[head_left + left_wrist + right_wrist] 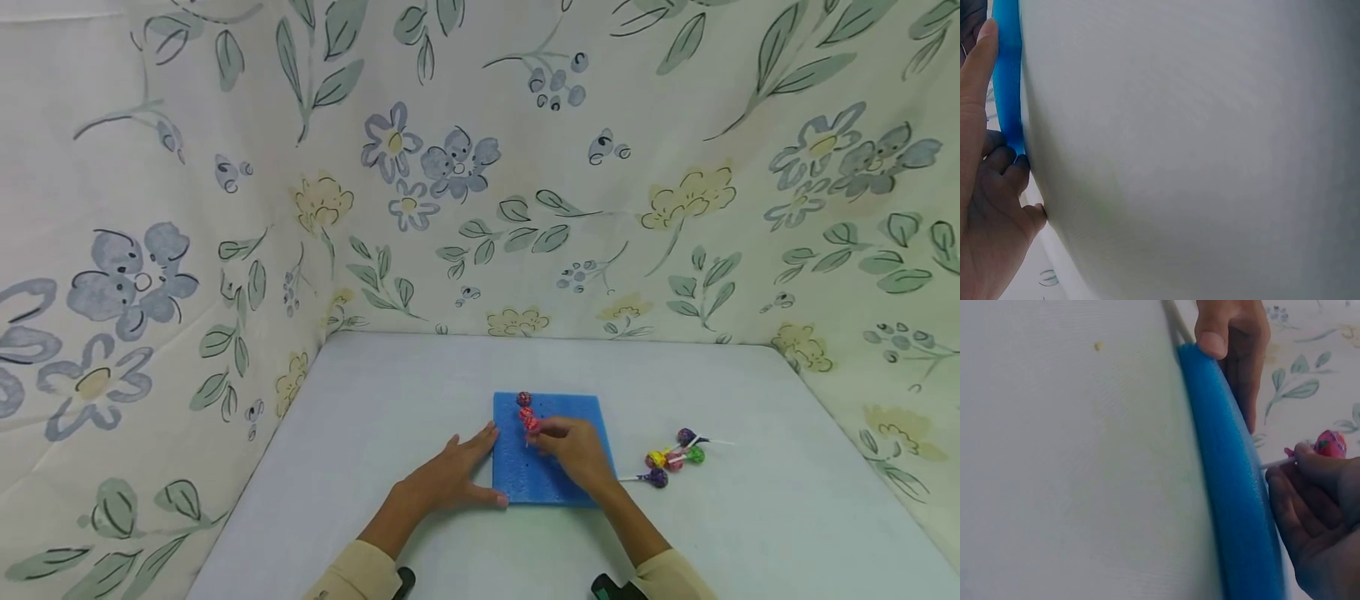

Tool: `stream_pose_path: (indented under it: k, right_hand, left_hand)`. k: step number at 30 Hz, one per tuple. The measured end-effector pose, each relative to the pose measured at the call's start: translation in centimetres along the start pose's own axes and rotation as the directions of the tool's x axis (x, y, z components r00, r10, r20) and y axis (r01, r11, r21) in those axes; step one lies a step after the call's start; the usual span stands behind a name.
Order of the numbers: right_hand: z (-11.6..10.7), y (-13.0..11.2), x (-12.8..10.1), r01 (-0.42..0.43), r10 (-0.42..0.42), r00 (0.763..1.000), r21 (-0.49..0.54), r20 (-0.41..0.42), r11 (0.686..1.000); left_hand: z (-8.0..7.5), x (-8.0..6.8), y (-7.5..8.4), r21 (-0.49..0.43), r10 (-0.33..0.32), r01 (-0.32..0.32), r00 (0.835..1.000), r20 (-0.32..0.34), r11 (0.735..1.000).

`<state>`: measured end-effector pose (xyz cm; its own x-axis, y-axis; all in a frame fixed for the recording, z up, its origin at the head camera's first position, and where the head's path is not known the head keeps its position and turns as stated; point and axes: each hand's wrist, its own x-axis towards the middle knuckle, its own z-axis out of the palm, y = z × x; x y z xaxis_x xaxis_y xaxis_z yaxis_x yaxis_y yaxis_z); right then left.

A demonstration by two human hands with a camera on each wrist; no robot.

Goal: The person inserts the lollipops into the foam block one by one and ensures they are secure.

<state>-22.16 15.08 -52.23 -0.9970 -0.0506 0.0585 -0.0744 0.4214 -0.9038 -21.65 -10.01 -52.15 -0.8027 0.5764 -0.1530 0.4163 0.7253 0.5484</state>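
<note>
My left hand [450, 479] and right hand [576, 454] are bare, no rings or gloves. I wear pale beige long sleeves [352, 575] ending at the wrists, with a dark device strapped under each forearm.

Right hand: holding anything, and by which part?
Yes. The right hand pinches a pink-wrapped lollipop by its white stick, just below the candy head, over the blue foam pad. The left hand only steadies the pad's edge.
</note>
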Motion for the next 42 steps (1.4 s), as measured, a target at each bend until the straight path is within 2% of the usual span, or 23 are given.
stream_pose_path:
  k: [7, 27, 36, 42]
  right_hand:
    - [0.3, 0.0, 0.0, -0.018, 0.017, 1.0, -0.089, -0.01, 0.996]
    - [0.2, -0.1, -0.1, 0.007, -0.006, 1.0, -0.088, 0.014, 0.996]
    - [-1.9, 0.5, -1.1, -0.028, 0.03, 0.997, -0.024, 0.068, 0.999]
    - [-4.0, 0.8, -2.1, -0.058, 0.059, 0.998, -0.047, 0.02, 0.997]
  left_hand:
    - [0.0, 0.0, 0.2, 0.008, 0.001, -0.001, 1.0, 0.0, 1.0]
    - [0.0, 0.0, 0.2, 0.023, 0.002, -0.002, 1.0, 0.001, 1.0]
    - [-0.1, -0.1, 0.5, 0.014, 0.001, -0.001, 1.0, 0.004, 1.0]
    - [-0.2, -0.2, 0.6, 0.015, -0.004, 0.004, 1.0, 0.004, 1.0]
